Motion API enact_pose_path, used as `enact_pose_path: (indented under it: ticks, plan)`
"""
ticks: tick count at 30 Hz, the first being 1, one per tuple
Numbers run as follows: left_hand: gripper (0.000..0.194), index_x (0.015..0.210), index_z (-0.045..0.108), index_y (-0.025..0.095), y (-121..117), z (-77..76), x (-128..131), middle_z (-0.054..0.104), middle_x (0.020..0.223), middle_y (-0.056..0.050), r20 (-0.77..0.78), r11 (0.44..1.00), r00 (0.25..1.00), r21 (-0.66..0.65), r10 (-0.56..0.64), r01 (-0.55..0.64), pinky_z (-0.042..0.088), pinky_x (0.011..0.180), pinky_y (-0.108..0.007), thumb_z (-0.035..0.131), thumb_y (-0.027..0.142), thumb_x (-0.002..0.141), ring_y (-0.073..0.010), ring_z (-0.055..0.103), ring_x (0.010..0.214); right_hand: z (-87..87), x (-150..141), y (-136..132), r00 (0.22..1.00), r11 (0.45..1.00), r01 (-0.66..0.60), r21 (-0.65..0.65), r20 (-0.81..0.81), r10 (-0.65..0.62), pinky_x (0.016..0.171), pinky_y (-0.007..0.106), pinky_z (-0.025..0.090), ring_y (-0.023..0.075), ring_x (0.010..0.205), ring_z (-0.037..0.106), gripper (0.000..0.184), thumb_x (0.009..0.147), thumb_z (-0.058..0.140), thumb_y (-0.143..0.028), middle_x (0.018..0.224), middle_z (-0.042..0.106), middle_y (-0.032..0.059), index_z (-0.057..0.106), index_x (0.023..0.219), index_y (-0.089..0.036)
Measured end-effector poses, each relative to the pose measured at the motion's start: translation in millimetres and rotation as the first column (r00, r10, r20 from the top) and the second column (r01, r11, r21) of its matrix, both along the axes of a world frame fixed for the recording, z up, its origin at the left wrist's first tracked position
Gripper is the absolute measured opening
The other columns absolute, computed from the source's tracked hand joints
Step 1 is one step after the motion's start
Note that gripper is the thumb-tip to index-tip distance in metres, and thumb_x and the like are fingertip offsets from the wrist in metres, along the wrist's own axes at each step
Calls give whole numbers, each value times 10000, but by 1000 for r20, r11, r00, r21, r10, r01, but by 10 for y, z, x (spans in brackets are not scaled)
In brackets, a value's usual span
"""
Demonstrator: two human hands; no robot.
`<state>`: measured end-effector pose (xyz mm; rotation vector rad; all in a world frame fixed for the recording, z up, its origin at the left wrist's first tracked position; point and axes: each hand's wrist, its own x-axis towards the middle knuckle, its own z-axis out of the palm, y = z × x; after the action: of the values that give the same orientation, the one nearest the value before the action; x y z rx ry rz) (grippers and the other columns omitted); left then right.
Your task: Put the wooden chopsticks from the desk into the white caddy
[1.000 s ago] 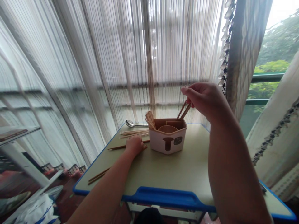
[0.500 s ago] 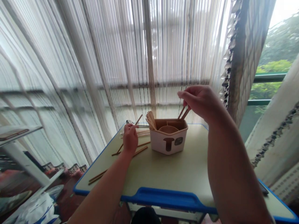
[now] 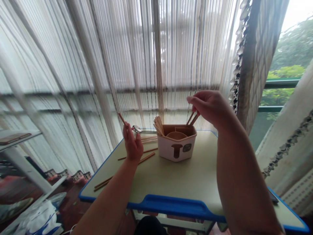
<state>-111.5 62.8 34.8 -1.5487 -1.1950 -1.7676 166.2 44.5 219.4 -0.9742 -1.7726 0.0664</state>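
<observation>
A white cutlery holder (image 3: 176,147) with brown inner compartments stands on the table (image 3: 186,179). A bundle of thin wooden sticks (image 3: 158,126) leans in its left compartment. My right hand (image 3: 210,107) is above the holder's right side, pinching two brown chopsticks (image 3: 192,118) whose tips reach into the holder. My left hand (image 3: 132,143) is raised left of the holder, fingers closed on one brown chopstick (image 3: 121,118) that sticks up and to the left. More chopsticks (image 3: 146,156) lie on the table near that hand.
A metal spoon (image 3: 138,129) and pale sticks (image 3: 148,139) lie at the table's far left edge. Two chopsticks (image 3: 104,183) rest near the left rim. String curtains hang right behind the table; a shelf (image 3: 17,138) stands at left.
My left hand picked a chopstick off the table and lifted it, turning it upright. My right hand sank slightly over the holder with its two chopsticks.
</observation>
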Motion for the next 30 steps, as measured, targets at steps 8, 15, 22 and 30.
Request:
enact_pose_path:
  ticks: [8, 15, 22, 30]
  plan:
    - [583, 1470, 127, 221, 55, -30, 8, 226, 1496, -177, 68, 999, 997, 13, -47, 46, 479, 923, -348, 322, 236, 921, -188, 594, 1067, -13, -45, 8, 999, 1000, 12, 2, 31, -12, 518, 280, 372, 106, 468, 487, 297, 780, 553, -395, 496, 567, 2, 617, 593, -174]
    - [522, 1434, 243, 202, 46, -22, 26, 438, 1387, -164, 103, 997, 994, -69, 30, -23, 514, 853, -325, 360, 276, 931, -164, 647, 932, -6, -40, 8, 999, 1000, 12, -23, 52, -10, 518, 278, 377, 103, 465, 493, 319, 786, 547, -417, 513, 575, 5, 615, 606, -163]
    - [288, 953, 607, 154, 25, -55, 20, 645, 895, -70, 54, 987, 997, -152, 54, -46, 479, 679, -277, 374, 322, 934, -132, 585, 692, -55, -80, 33, 935, 987, -107, -119, 326, 140, 554, 256, 397, 110, 534, 551, 267, 795, 555, -410, 649, 655, 20, 681, 816, -175]
    - [253, 712, 479, 186, -47, -58, 0, 502, 695, -20, -200, 968, 968, -173, 149, -184, 374, 614, -253, 389, 297, 921, -137, 488, 643, -217, -595, -63, 786, 939, -250, -235, 517, 339, 551, 229, 375, 119, 610, 580, 328, 796, 579, -450, 752, 683, 25, 670, 985, -198]
